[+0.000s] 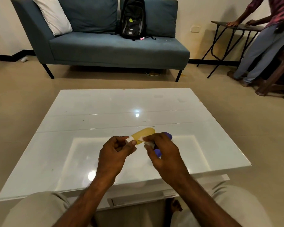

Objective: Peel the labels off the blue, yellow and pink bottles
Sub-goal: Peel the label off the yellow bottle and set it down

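Glossy white table [203, 145]; translucent (seemingly plastic) yellow bottle [144, 132].

Left hand [116, 149] pinching white cap end of yellow bottle [143, 134] above glossy white table [88, 112]. Right hand [162, 149] at bottle's white label [142, 138], blue bottle [158, 152] partly hidden beneath. Far: blue sofa [105, 48], black backpack [132, 18].

This is a home living room. A blue-grey sofa [105, 45] with a white cushion [52, 15] and a black backpack [132, 18] stands against a plain wall beyond the far edge of a low glossy white counter [105, 105]. The floor [23, 95] is beige tile, and a folding side table [236, 27] stands in the far right corner.
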